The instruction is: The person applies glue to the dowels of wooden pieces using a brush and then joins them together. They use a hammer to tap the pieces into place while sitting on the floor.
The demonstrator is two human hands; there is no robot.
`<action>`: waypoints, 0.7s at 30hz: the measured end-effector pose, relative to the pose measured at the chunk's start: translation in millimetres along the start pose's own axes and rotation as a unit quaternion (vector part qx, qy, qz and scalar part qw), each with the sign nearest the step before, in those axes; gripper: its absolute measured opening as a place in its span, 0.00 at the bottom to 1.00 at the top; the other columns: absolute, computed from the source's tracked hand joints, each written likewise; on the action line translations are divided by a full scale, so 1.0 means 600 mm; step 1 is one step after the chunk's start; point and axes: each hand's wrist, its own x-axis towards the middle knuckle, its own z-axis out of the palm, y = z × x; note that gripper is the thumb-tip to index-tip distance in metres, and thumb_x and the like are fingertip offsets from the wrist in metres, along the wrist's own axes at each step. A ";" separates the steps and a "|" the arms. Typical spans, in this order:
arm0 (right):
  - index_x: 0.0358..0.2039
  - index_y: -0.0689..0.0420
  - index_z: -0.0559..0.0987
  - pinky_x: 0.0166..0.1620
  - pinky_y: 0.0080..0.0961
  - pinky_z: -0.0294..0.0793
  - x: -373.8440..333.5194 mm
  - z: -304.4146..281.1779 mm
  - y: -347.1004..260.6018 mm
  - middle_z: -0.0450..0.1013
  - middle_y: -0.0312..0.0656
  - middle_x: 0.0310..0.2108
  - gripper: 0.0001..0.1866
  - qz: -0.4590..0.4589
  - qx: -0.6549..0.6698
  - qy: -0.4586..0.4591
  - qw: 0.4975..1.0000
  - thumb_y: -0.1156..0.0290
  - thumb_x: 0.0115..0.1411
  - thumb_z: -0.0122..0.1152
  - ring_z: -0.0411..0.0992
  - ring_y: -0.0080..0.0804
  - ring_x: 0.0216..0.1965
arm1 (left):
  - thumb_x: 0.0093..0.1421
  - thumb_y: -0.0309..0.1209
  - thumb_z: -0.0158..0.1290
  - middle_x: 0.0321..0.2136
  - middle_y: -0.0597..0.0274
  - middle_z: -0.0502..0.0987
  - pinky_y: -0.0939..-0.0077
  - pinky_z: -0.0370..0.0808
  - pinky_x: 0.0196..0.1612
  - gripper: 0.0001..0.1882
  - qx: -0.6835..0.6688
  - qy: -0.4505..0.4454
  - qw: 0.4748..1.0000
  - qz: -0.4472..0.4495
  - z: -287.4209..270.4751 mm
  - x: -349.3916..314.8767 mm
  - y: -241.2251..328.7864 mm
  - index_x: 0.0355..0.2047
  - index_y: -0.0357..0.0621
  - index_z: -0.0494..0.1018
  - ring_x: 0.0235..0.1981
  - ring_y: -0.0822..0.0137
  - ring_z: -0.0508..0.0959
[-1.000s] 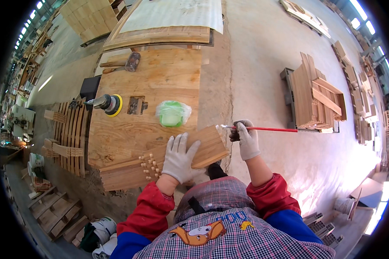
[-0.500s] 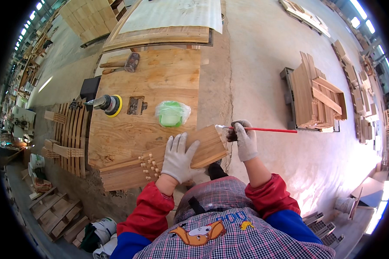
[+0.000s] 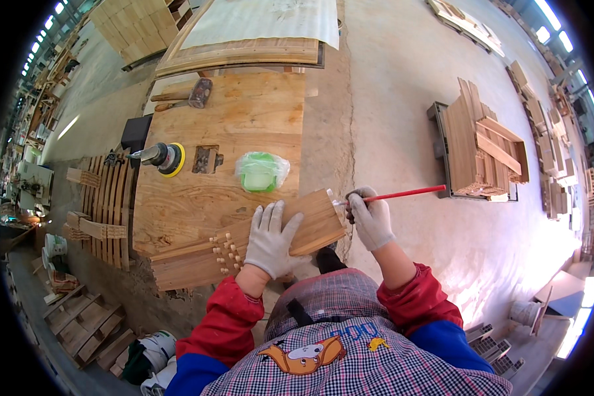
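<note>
While a checked apron point(image 3: 350, 360) and red-and-blue sleeves point(image 3: 214, 323) fill the near edge, both gloved hands work just past them: left hand point(image 3: 269, 244) flat, fingers spread wide, palm down on a wooden board point(image 3: 318, 221); right hand point(image 3: 371, 221) closed around a red-handled brush point(image 3: 409, 193), handle pointing right, tip at the board's right end, exact contact too small to tell. Board lies aslant at the near edge of a wooden workbench point(image 3: 257, 119), right end sticking out past the bench's side. Short pale pegs point(image 3: 226, 254) cluster just left of the left hand, set in or loose, cannot tell; more planks point(image 3: 185, 272) run left of them. Farther in on the bench: green container point(image 3: 261, 178) wrapped in clear plastic, then a sander point(image 3: 162, 158) with yellow-rimmed pad near the left edge, rectangular cutout point(image 3: 208, 160) between the two; hammer point(image 3: 199, 92) near the far left corner. Slatted wood stack point(image 3: 109, 198) on the left, bigger wood pile point(image 3: 468, 145) in a dark frame well off to the right. Beyond the bench, a table covered with a white sheet point(image 3: 264, 23), block-like wood stack point(image 3: 135, 30) to its left, low loaded pallet point(image 3: 465, 23) far right
</note>
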 end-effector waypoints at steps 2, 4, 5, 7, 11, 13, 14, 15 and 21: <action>0.31 0.62 0.75 0.29 0.21 0.68 0.012 0.003 -0.001 0.69 0.37 0.21 0.07 -0.025 -0.027 0.004 0.999 0.72 0.62 0.52 0.67 0.22 0.23 | 0.39 0.55 0.64 0.58 0.38 0.59 0.45 0.48 0.65 0.46 0.000 -0.001 1.000 0.001 0.000 0.000 0.000 0.58 0.51 0.65 0.61 0.43 0.58; 0.31 0.62 0.75 0.30 0.23 0.69 0.023 0.004 0.013 0.70 0.40 0.21 0.07 -0.071 -0.074 0.009 0.995 0.71 0.61 0.52 0.68 0.25 0.24 | 0.38 0.55 0.64 0.58 0.38 0.59 0.45 0.48 0.65 0.46 -0.003 -0.001 1.000 0.001 -0.001 0.000 0.000 0.58 0.51 0.65 0.61 0.43 0.58; 0.31 0.62 0.75 0.31 0.24 0.69 0.022 0.004 0.017 0.70 0.41 0.21 0.08 -0.077 -0.083 0.008 0.994 0.71 0.61 0.52 0.68 0.27 0.24 | 0.38 0.55 0.64 0.58 0.38 0.59 0.45 0.48 0.65 0.46 -0.002 -0.001 1.000 0.001 -0.001 0.000 -0.001 0.58 0.51 0.65 0.61 0.43 0.58; 0.30 0.63 0.75 0.32 0.26 0.69 0.012 0.001 0.025 0.70 0.44 0.22 0.08 -0.089 -0.101 0.007 0.991 0.71 0.60 0.53 0.69 0.30 0.24 | 0.38 0.55 0.64 0.58 0.38 0.59 0.45 0.48 0.65 0.46 0.000 -0.002 1.000 0.001 0.000 0.000 -0.001 0.58 0.51 0.65 0.61 0.43 0.58; 0.31 0.62 0.75 0.31 0.22 0.69 -0.011 -0.014 0.019 0.70 0.39 0.22 0.07 -0.029 -0.071 0.003 0.997 0.71 0.61 0.52 0.69 0.24 0.25 | 0.38 0.55 0.64 0.58 0.38 0.59 0.45 0.48 0.65 0.46 -0.003 0.005 1.000 -0.002 0.001 -0.001 0.000 0.58 0.51 0.65 0.61 0.43 0.58; 0.33 0.62 0.74 0.31 0.19 0.69 -0.015 -0.020 0.023 0.70 0.36 0.23 0.07 0.003 -0.003 0.023 1.000 0.71 0.62 0.51 0.68 0.21 0.26 | 0.38 0.55 0.64 0.58 0.38 0.59 0.45 0.48 0.65 0.47 -0.002 0.003 1.000 -0.003 0.000 0.000 0.001 0.58 0.52 0.65 0.61 0.43 0.58; 0.33 0.61 0.74 0.31 0.19 0.69 -0.014 -0.019 0.024 0.70 0.36 0.24 0.07 0.006 0.010 0.010 1.000 0.72 0.62 0.51 0.68 0.20 0.26 | 0.38 0.55 0.64 0.58 0.38 0.59 0.45 0.48 0.65 0.47 -0.001 0.002 1.000 -0.002 0.000 0.000 0.001 0.58 0.52 0.65 0.61 0.43 0.58; 0.34 0.61 0.74 0.31 0.18 0.69 -0.012 -0.017 0.023 0.70 0.35 0.25 0.07 0.009 0.024 -0.004 1.000 0.72 0.63 0.50 0.68 0.19 0.26 | 0.38 0.55 0.64 0.58 0.38 0.59 0.45 0.48 0.65 0.47 0.000 0.000 1.000 -0.002 0.000 0.000 0.001 0.58 0.52 0.65 0.61 0.43 0.58; 0.37 0.61 0.73 0.33 0.19 0.71 -0.005 -0.028 0.023 0.70 0.35 0.28 0.06 0.014 0.129 -0.018 0.991 0.72 0.64 0.50 0.69 0.20 0.29 | 0.38 0.54 0.64 0.59 0.39 0.59 0.45 0.48 0.65 0.47 -0.004 0.004 1.000 -0.002 0.000 0.000 0.000 0.58 0.52 0.65 0.61 0.43 0.58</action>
